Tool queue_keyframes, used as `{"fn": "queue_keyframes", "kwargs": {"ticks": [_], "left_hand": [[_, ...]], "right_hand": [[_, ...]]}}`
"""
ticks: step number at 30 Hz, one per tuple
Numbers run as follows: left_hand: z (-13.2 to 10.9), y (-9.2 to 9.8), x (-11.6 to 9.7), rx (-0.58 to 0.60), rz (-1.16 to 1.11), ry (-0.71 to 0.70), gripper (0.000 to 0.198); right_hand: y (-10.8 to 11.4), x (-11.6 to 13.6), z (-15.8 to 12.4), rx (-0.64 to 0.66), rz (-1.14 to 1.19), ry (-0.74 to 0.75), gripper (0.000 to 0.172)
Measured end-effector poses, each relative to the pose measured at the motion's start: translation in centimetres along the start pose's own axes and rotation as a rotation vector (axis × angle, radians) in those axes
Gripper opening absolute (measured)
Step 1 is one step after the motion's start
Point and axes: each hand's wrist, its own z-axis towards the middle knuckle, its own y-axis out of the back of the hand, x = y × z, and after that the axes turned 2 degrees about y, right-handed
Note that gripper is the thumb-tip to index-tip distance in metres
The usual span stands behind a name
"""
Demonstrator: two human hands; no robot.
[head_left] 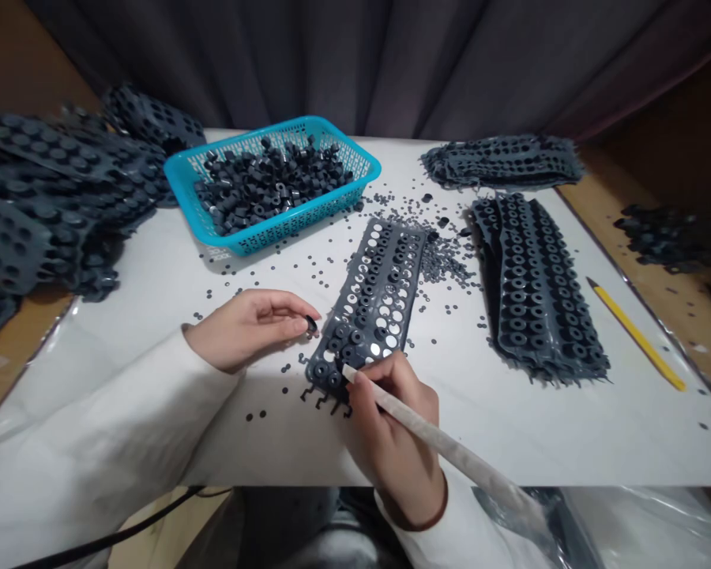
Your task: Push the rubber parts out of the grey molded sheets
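A dark rubber sheet (372, 288) with rows of round holes lies in front of me; some holes show white table, others hold dark rubber pieces. Just left of its lower half, my left hand (257, 324) pinches a small black rubber piece (311, 323) between thumb and fingertips. My right hand (398, 423) is closed round a long pale stick (444, 444), apparently wrapped in tape. The stick's blunt end is over the sheet's near end, beside several ring-shaped pieces; I cannot tell if it touches. Fingers hide the sheet's lower right corner.
A blue basket (276, 225) full of small dark rubber cylinders stands behind. Tiny dark discs (444, 257) litter the white table. To the right are stacked rubber sheets (533, 284), another pile (503, 160) and a yellow pencil (637, 335). More sheets (53, 197) are heaped at left.
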Motion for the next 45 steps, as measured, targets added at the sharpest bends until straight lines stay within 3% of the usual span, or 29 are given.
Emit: {"fn": "queue_keyframes", "kwargs": {"ticks": [10,27,29,31,34,36,38,40,42,43,45], "left_hand": [[0.2,-0.7,0.0,0.183,-0.511,0.028,0.039],[-0.1,-1.0,0.1,0.204,-0.545,0.046,0.041],[-0.4,-0.6,-0.4,0.142,-0.458,0.003,0.044],[-0.8,0.5,-1.5,-0.018,-0.314,-0.117,0.044],[-0.9,3.7,-3.7,-0.450,0.073,-0.409,0.036],[-0.5,5.9,-4.9,-0.731,0.551,-0.498,0.037],[0.0,7.2,-5.4,-0.826,0.934,-0.479,0.044],[0.0,6.8,-5.4,-0.848,1.106,-0.533,0.049],[-0.7,5.0,-4.7,-0.698,1.181,-0.692,0.041],[-1.1,3.8,-4.3,-0.491,1.189,-0.777,0.031],[-1.9,1.4,-3.1,-0.001,1.179,-0.734,0.018]], "right_hand": [[0.2,-0.4,-1.1,-0.103,0.180,0.001,0.007],[0.2,-0.7,-0.9,-0.079,0.188,-0.002,0.009],[0.1,-0.7,-0.9,-0.083,0.189,-0.010,0.009],[0.1,-0.6,-0.8,-0.091,0.193,-0.022,0.008],[0.0,-0.4,-0.6,-0.112,0.238,-0.040,0.007],[0.0,-0.3,-0.5,-0.110,0.273,-0.060,0.010],[0.1,-0.4,-0.4,-0.100,0.276,-0.086,0.005],[0.1,-0.6,-0.4,-0.083,0.271,-0.106,0.006],[0.1,-0.8,-0.4,-0.055,0.272,-0.114,0.012],[0.1,-0.8,-0.4,-0.034,0.275,-0.116,0.014],[0.1,-0.7,-0.3,-0.001,0.274,-0.114,0.015]]}}
